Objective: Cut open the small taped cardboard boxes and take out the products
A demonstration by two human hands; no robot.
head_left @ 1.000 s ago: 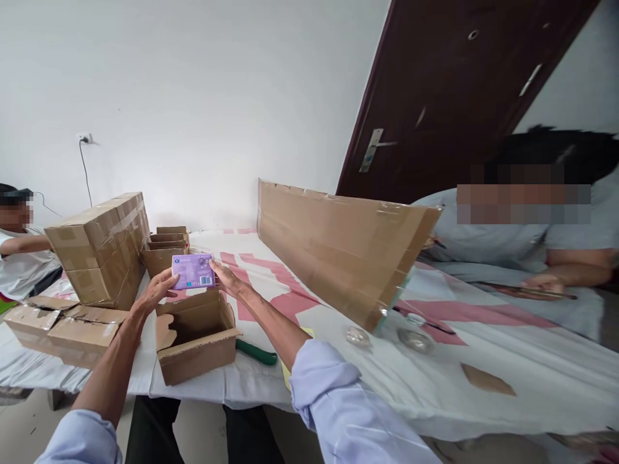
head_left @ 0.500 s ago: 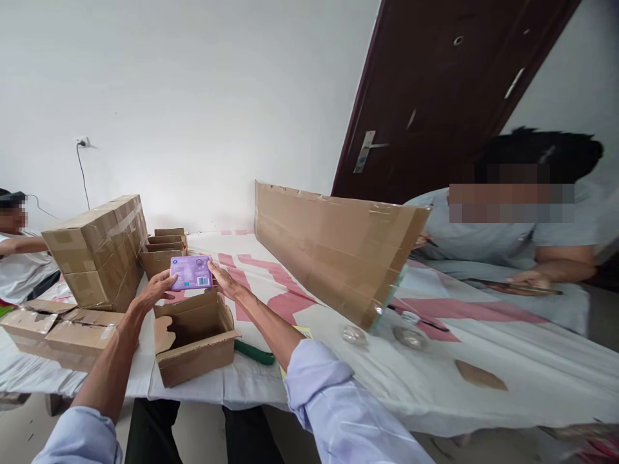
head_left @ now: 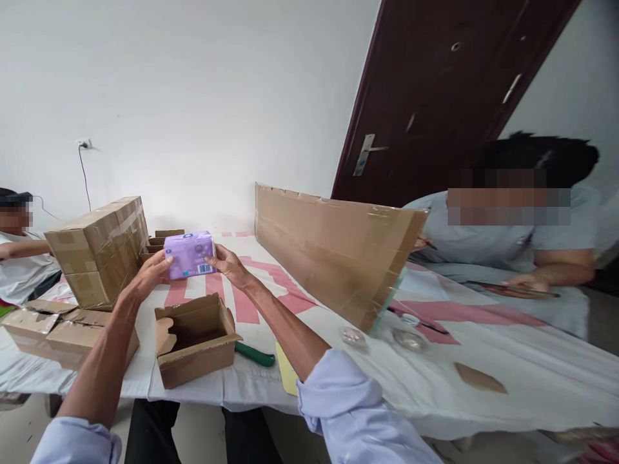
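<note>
A purple plastic-wrapped package (head_left: 187, 256) with a barcode on its side is held up between my two hands, above and behind an open cardboard box. My left hand (head_left: 153, 274) grips its left end, thumb on the front face. At the right end my right hand (head_left: 229, 264) is closed on it, thumb near the barcode. Below, the small cardboard box (head_left: 196, 361) stands on the cloth with its top open and a flap sticking up at the left. Its inside is dark, and I see nothing in it.
Taped cartons (head_left: 91, 251) are stacked at the left, with another carton (head_left: 72, 335) in front. A green-handled tool (head_left: 255, 354) lies beside the open box. A long cardboard panel (head_left: 333, 251) stands across the table. Rolls of clear tape (head_left: 409, 339) lie at the right, near a seated person (head_left: 503, 245).
The purple package has risen and tilted, showing more of its top and front. Both my hands have moved up with it, away from the open box.
</note>
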